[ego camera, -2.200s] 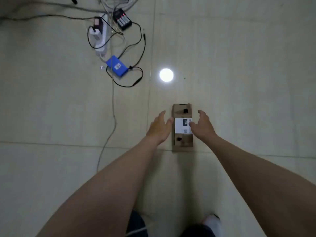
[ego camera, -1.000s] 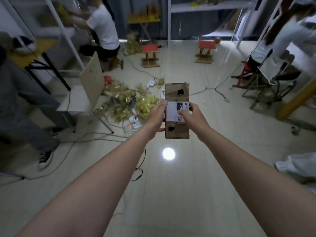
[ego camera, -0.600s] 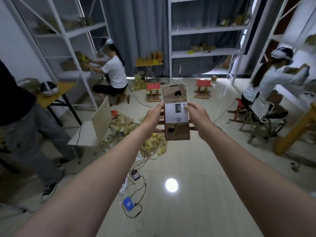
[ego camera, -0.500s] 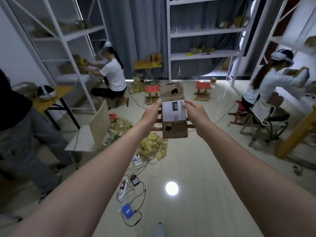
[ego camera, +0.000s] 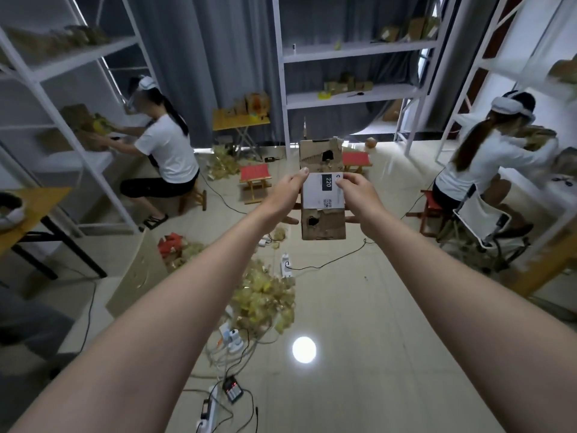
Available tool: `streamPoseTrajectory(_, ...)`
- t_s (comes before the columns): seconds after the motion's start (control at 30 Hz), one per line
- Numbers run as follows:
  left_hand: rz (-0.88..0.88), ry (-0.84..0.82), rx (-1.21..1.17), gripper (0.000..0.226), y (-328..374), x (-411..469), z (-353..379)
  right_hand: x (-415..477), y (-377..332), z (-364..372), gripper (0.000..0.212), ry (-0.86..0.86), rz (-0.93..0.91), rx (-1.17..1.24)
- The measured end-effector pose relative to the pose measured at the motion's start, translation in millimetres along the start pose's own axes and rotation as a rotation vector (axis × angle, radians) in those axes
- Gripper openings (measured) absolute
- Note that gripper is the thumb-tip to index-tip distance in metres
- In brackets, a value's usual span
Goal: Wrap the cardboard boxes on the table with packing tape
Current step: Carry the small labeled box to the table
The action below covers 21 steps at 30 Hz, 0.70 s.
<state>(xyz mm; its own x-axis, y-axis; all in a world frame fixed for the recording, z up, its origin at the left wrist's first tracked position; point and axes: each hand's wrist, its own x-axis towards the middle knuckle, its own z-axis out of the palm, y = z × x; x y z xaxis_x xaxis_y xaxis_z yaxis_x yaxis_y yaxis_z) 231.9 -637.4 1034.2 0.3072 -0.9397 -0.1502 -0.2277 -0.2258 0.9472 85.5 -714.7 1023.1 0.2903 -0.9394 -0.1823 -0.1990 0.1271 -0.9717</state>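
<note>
my left grip (ego camera: 285,195) and right grip (ego camera: 359,192) clasping the box (ego camera: 323,221) by its sides, long axis pointing away from me, label (ego camera: 324,198) facing me

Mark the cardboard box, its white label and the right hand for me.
cardboard box (ego camera: 331,225): head view, lower brown face.
white label (ego camera: 313,195): head view, blank white area.
right hand (ego camera: 359,188): head view, back of the hand.
</note>
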Motion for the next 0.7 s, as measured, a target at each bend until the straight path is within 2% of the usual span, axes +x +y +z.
streamPoseTrajectory(0.1, 0.005, -0.027, -0.014, 0.044, 6.5, 55.3, -8.2, 55.0, -12.8, -0.3, 0.032, 0.005, -0.003, 0.002)
streamPoseTrajectory(0.23, -0.019, -0.004, -0.069, 0.055, 6.3, 139.9, -12.3, 136.4, -20.1, -0.7, 0.031, -0.005, 0.005, 0.019)
streamPoseTrajectory(0.33, -0.027, 0.008, -0.106, 0.051, 4.5, 214.4, -9.2, 211.3, -22.3, -4.8, 0.032, -0.017, -0.016, -0.004)
streamPoseTrajectory(0.53, -0.036, 0.068, -0.146, 0.045, 16.3, 396.1, 0.5, 404.6, -39.8, -16.4, 0.033, -0.064, -0.075, -0.047)
streamPoseTrajectory(0.63, -0.067, 0.109, -0.125, 0.051, 34.8, 483.7, -3.9, 502.1, -57.9, -12.5, 0.033, -0.099, -0.050, -0.062)
streamPoseTrajectory(0.7, -0.102, 0.118, -0.135, 0.046, 42.3, 535.8, -10.1, 556.5, -70.6, -9.9, 0.031, -0.109, -0.033, -0.061)
